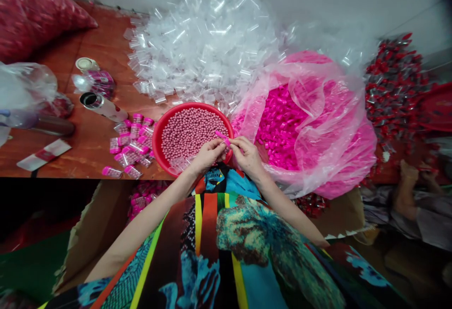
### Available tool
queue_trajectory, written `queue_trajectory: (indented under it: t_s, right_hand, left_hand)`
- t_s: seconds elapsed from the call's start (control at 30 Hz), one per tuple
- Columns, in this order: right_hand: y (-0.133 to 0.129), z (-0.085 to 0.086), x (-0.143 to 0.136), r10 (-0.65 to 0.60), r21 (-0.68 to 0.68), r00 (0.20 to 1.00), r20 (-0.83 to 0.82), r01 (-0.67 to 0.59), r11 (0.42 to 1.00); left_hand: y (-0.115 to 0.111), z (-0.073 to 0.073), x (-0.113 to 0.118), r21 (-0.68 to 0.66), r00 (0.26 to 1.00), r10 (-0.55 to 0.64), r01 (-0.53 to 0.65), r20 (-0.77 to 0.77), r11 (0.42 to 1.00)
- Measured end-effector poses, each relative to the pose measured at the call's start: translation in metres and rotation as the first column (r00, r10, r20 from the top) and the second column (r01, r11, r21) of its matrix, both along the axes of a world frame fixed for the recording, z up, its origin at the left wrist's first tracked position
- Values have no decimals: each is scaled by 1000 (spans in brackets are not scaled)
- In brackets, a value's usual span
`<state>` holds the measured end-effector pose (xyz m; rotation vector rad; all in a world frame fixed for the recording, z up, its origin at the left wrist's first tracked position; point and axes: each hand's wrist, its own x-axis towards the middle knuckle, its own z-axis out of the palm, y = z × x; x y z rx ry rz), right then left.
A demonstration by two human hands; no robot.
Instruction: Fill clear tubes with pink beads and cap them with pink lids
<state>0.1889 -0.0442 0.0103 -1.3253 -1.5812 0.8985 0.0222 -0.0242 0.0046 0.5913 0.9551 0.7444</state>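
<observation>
My left hand (209, 154) and my right hand (248, 157) meet over the near right rim of a red basin (157, 151). Their closed fingertips pinch a small bright pink plastic cap (222, 136); the fingers partly cover it, and I cannot tell whether it is one piece or two. Dusty-pink beads (192, 129) fill the basin, with some clear plastic (181, 163) at its near edge. Just right of my right hand, a clear bag (319, 106) lies open around many pink caps (278, 128).
Clear plastic cases (212, 41) are heaped behind the basin. Filled pink-capped boxes (133, 143) lie at its left, near a metallic cylinder (102, 106). A cardboard box (88, 229) stands below the table edge. Far right are red pieces (399, 92) and another person's hands (409, 172).
</observation>
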Motion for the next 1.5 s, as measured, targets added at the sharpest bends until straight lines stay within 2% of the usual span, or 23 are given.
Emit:
queue_trajectory:
  t_s: [0.1, 0.2, 0.27, 0.33, 0.4, 0.47, 0.5, 0.53, 0.6, 0.67, 0.7, 0.77, 0.83, 0.9, 1.1, 1.2, 1.3, 1.37, 1.5]
  right_hand:
    - [-2, 1, -2, 16, 29, 1000, 20, -17, 999]
    - [-1, 1, -1, 9, -10, 998, -70, -10, 1000]
    - [3, -1, -2, -70, -126, 979, -192, 46, 991]
    - [7, -3, -4, -183, -324, 926, -330, 71, 944]
    - [11, -4, -9, -235, -523, 854, -464, -50, 851]
    - [13, -3, -13, -232, -598, 782, -578, -213, 773]
    - [13, -1, -14, -229, -590, 756, -614, -246, 769]
    - [12, 1, -14, -225, -561, 746, -627, -232, 795]
    - [8, 4, -10, -198, -475, 797, -571, -124, 871]
    - [3, 5, -5, -118, -358, 911, -396, -35, 933]
    - [0, 4, -3, -60, -293, 959, -278, -25, 956]
    - [-5, 1, 0, 54, -172, 997, -49, -61, 983]
    - [-7, -4, -1, 109, -79, 986, 123, -100, 992]
    - [-6, -9, -2, 98, -8, 968, 231, -99, 995]
    - [-2, -19, -5, 7, 128, 951, 308, -49, 991]
    - [-3, -23, -5, 29, 114, 923, 384, -78, 990]
    - [-6, -25, -6, 69, 35, 884, 462, -95, 995]
    - [-8, -25, -8, 80, -3, 862, 500, -91, 996]
    - [-9, -23, -8, 125, -13, 829, 544, -141, 990]
  left_hand:
    - [-1, 3, 2, -35, 998, 47, -46, 36, 998]
    - [-1, 10, 0, -28, 996, 57, -55, 66, 998]
    - [-1, 14, -3, 1, 998, -37, 37, 56, 999]
    - [-1, 16, -4, 21, 979, -197, 196, 47, 980]
    - [-1, 14, -3, 25, 946, -318, 317, 59, 948]
    - [-1, 12, -1, 9, 940, -325, 326, 100, 945]
    - [0, 11, 0, -7, 947, -294, 297, 127, 955]
    - [0, 11, 0, -30, 957, -245, 253, 152, 967]
    - [2, 12, 0, -84, 974, -126, 143, 187, 986]
    - [3, 13, 0, -144, 980, -25, 54, 195, 988]
    - [4, 14, 0, -180, 981, 12, 23, 193, 983]
    - [5, 14, 0, -252, 981, 52, -2, 189, 968]
    - [5, 14, 2, -297, 981, 44, 14, 190, 955]
    - [6, 13, 4, -301, 980, 24, 37, 198, 953]
    - [-1, 12, 7, -204, 989, 23, 8, 148, 979]
    - [-6, 11, 7, -62, 999, 34, -32, 31, 998]
    - [-8, 10, 7, 65, 995, 10, -3, -104, 998]
    - [-8, 9, 7, 70, 991, -47, 57, -129, 996]
    - [-9, 6, 2, -27, 986, -155, 153, -62, 988]
